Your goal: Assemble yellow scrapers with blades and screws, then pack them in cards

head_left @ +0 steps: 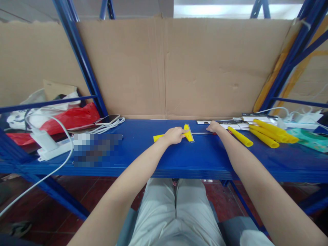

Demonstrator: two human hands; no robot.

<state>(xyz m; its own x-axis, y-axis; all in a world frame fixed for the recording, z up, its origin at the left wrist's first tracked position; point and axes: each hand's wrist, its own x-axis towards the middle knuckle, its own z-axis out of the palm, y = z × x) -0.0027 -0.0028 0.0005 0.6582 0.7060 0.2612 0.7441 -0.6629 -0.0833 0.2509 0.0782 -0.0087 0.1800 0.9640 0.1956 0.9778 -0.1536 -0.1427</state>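
My left hand (pixel 175 135) is closed around the handle of a yellow scraper (pixel 189 133), which lies low over the blue bench. The scraper's wide head points right, and its handle end sticks out left of my fist. My right hand (pixel 212 126) is closed on a screwdriver (pixel 201 133), whose thin metal shaft reaches left to the scraper head. Only a bit of its red handle shows under my fingers. Just right of this hand lies a loose yellow handle tube (pixel 241 137).
Several yellow tubes (pixel 274 132) lie piled at the right, near white packets (pixel 258 119) and a green packet (pixel 310 139). At the left are a white power strip (pixel 55 148), coiled cables (pixel 110 123) and a red bag (pixel 74 118). Cardboard (pixel 200 68) walls the back.
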